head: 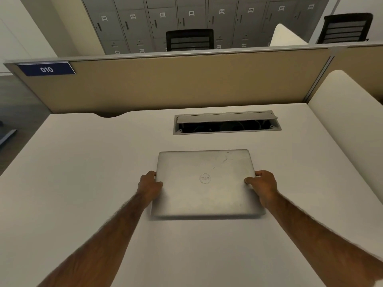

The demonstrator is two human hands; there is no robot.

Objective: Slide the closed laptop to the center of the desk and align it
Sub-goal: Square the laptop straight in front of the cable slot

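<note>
A closed silver laptop [205, 183] lies flat on the white worktop [83, 172], near its middle, its long edges about parallel to the worktop's far edge. The left hand [150, 187] grips the laptop's side at 9 o'clock, thumb on the lid and fingers curled round the edge. The right hand [262, 186] grips the opposite side at 3 o'clock in the same way. At 12 o'clock from the laptop, well apart from it, a cable hatch [227, 122] stands open in the worktop. Beyond it runs a tan partition [176, 81] with a blue sign [46, 68] reading 010.
</note>
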